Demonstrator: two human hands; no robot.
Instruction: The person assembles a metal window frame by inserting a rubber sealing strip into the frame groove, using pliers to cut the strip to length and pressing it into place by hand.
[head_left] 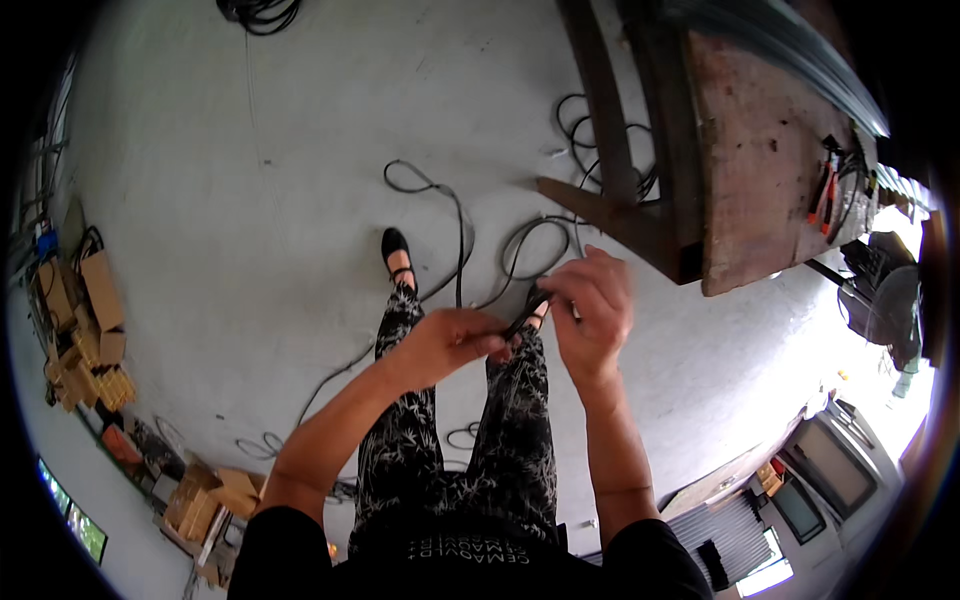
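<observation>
A short stretch of black cable (524,315) runs between my two hands in front of my legs. My left hand (448,345) is closed, thumb and fingers pinching the lower end of that stretch. At its upper end, my right hand (594,308) grips the cable between thumb and fingers, its outline a little smeared by motion. More black cable (462,225) lies on the floor beyond my hands in loose loops, one of them next to my left shoe. The fingertips of both hands partly hide the gripped spots.
A worn wooden table (750,150) with dark legs stands at the right, red-handled pliers (825,190) on top. Further cable loops (585,135) lie by its legs. Cardboard boxes (100,300) line the left wall. A coiled black cable (262,12) lies at the far left on the grey floor (310,110).
</observation>
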